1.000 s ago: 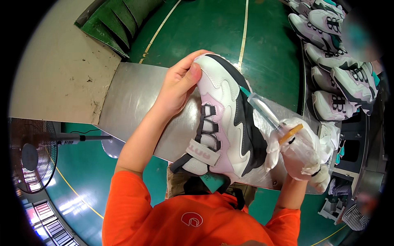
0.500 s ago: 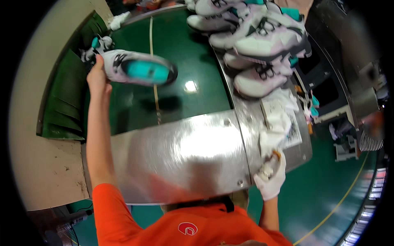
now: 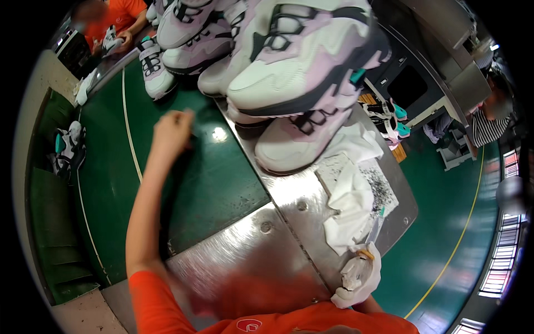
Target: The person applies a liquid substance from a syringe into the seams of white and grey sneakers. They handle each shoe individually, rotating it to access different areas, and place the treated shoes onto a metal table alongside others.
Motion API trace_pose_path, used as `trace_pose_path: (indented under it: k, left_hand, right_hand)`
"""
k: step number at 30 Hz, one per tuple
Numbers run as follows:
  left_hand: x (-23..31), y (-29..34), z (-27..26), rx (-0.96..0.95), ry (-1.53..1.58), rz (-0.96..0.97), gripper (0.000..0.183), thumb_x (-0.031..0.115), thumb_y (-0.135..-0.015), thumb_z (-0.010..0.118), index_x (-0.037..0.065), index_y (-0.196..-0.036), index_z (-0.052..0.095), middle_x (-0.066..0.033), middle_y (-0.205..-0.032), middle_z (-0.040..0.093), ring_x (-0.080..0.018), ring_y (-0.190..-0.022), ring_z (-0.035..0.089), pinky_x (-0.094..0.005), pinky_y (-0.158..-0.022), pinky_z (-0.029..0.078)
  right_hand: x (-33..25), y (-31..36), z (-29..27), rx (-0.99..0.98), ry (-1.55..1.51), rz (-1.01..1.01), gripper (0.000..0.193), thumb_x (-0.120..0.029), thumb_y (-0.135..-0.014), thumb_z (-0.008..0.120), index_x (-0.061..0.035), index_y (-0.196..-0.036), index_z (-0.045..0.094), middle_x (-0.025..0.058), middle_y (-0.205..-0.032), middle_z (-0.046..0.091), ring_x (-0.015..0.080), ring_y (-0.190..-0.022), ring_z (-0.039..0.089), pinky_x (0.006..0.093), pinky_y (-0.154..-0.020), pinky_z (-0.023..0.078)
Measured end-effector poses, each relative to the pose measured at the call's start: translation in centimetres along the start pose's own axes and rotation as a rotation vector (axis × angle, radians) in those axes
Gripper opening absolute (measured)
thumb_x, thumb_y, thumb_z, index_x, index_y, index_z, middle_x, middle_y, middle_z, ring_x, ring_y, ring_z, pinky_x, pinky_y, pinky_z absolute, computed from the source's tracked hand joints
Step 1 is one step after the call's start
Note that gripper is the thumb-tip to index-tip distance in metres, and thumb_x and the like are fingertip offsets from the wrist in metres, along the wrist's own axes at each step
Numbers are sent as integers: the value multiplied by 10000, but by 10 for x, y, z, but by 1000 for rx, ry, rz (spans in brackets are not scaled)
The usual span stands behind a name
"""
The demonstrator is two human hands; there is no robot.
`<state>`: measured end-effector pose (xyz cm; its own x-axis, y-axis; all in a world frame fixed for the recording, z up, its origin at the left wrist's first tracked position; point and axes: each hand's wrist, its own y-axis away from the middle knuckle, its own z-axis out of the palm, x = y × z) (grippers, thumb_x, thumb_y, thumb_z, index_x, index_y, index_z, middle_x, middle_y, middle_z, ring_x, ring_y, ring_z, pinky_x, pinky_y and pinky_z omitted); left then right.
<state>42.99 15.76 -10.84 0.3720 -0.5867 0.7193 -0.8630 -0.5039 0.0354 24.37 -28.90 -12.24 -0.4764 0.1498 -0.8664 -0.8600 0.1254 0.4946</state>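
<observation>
My bare left hand (image 3: 173, 131) hovers over the green belt (image 3: 206, 183), its fingers bent and blurred, with no shoe visible in it. The nearest shoe beyond it is a white, lilac and black sneaker (image 3: 156, 72) lying on the belt. My right hand (image 3: 370, 278) wears a white glove and curls around a crumpled off-white lump (image 3: 351, 274) whose kind I cannot make out. An orange-brown band shows by the fingers. Next to this hand, a thin tool (image 3: 376, 224) with a teal tip and a white cloth (image 3: 353, 197) lie on the metal table.
A tall heap of sneakers (image 3: 300, 61) overhangs the metal table edge (image 3: 289, 192). A speckled white sheet (image 3: 384, 189) lies under the cloth. Another shoe (image 3: 71, 146) is by the green flaps (image 3: 55, 234). A co-worker in orange (image 3: 123, 14) handles a shoe at the far left.
The sneaker in my left hand has left it. That hand has moved right, toward the heap. My view has turned right, and my right hand still curls around the lump.
</observation>
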Motion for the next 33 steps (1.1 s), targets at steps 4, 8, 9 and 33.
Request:
trace_pose_path:
  k: [4,8,9,33]
  left_hand:
    - [102,125,37,-204,-24,765,202,200,-881,664,54,-1018,680,-102,-828,654,-210,-729,647,-337,-654,521]
    - [148,181,82,-257,22,1034,242,188,-840,684,77,-1054,668,-95,-904,630,-296,-881,624,-366,-751,519]
    - [147,180,98,-257,60,1073,229,175,-833,680,68,-1035,669,-98,-901,626,-306,-898,615,-380,-773,516]
    - [166,133,36,-590,1331,-352,780,656,-883,544,-20,-1255,430,-244,-1097,620,-397,-914,683,-467,-711,601]
  right_hand:
    - [-9,-5,4,-71,-215,-98,423,-255,-990,445,-25,-1346,447,227,-1075,585,230,-650,582,309,-539,489]
    - [-22,-5,1,-425,-103,-297,515,-177,-928,526,2,-1394,398,223,-1149,566,211,-682,600,280,-533,491]
    - [-24,-6,1,-516,34,-373,583,-172,-884,579,6,-1405,388,215,-1158,563,214,-689,603,286,-536,491]
    - [-39,-45,-82,-1012,-958,-66,784,-267,-717,749,8,-1346,372,203,-1216,549,316,-779,644,403,-548,546]
